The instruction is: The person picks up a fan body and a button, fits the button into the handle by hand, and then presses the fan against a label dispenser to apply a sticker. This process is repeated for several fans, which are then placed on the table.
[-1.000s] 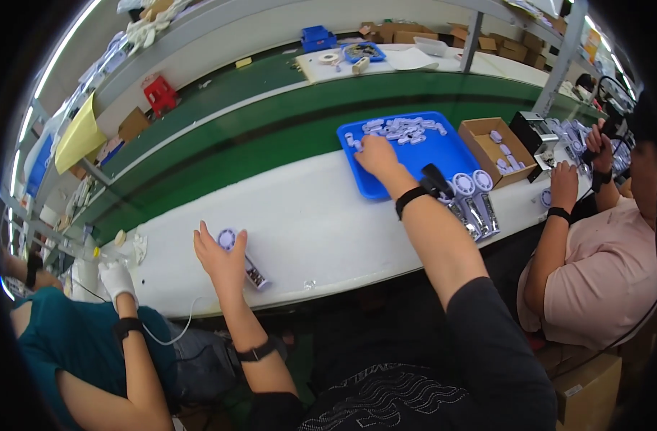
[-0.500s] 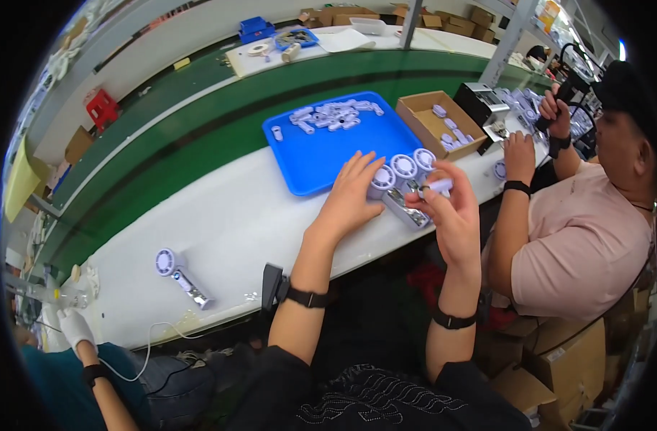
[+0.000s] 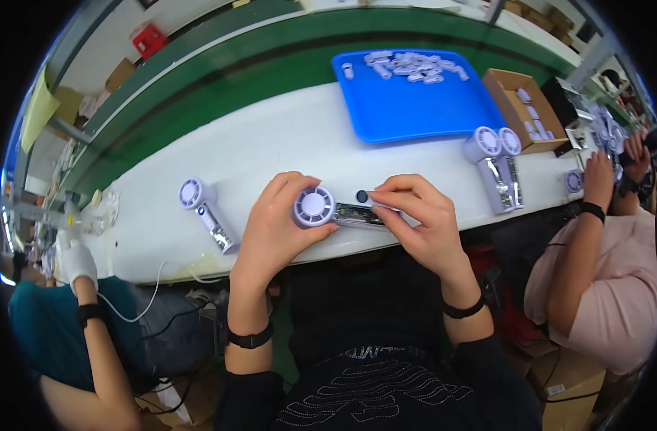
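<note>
My left hand (image 3: 271, 226) is closed round the lavender head of a handheld fan (image 3: 314, 206), which lies on the table in front of me. The fan's handle (image 3: 357, 214) points right, its upper face uncovered so that dark and metallic inner parts show. Between the fingertips of my right hand (image 3: 422, 223) is a small part with a black round end (image 3: 362, 196), just above the handle; my fingers hide most of it. Two more handheld fans (image 3: 495, 169) lie side by side to the right, and another fan (image 3: 203, 208) lies to the left.
A blue tray (image 3: 415, 118) with several lavender pieces at its far end lies beyond my hands. Beside it stands a cardboard box (image 3: 499, 90) with similar pieces. People sit at both sides, one with a white-gloved hand (image 3: 77, 262). A white cable (image 3: 158, 284) crosses the near-left edge.
One fan from the row of three has come left with my left hand, leaving two behind. My right hand has moved left too, the small part still pinched. The view has shifted.
</note>
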`<state>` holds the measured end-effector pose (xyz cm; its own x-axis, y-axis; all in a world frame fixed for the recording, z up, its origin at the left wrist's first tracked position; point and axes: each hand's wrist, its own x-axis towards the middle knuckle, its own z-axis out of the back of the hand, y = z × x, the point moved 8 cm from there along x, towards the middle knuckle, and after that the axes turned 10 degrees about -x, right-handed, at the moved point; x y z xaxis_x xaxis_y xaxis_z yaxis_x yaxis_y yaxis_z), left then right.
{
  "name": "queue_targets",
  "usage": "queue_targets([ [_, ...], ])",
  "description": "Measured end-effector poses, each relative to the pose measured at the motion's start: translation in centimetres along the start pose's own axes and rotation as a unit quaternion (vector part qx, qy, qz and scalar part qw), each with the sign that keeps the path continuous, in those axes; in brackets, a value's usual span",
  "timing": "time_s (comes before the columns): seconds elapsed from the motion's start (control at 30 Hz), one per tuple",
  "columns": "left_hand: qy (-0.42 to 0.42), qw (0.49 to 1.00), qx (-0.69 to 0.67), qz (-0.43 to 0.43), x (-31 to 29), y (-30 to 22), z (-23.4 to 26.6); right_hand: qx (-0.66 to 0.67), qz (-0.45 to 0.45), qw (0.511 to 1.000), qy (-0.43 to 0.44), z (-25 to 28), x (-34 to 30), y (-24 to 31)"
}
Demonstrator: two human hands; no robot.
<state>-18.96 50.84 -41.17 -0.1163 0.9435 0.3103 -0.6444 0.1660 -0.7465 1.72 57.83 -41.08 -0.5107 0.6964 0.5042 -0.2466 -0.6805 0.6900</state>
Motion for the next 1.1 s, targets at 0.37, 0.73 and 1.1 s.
queue_targets([
  [0.37,0.095,0.972,-0.093,-0.192,0.7,0.2,-2.4,0.008,0.063,0.998,-0.006,-3.8,-1.6,-1.7],
  [0.73,0.073,0.961,-0.117,-0.239,0.6,0.7,-2.5,-0.025,0.115,0.993,-0.017,-3.6,-1.8,-1.2],
  [1.1,0.08,0.961,-0.116,-0.236,0.9,1.2,-2.8,-0.198,0.045,0.979,-0.02,-4.3,-3.0,1.6],
])
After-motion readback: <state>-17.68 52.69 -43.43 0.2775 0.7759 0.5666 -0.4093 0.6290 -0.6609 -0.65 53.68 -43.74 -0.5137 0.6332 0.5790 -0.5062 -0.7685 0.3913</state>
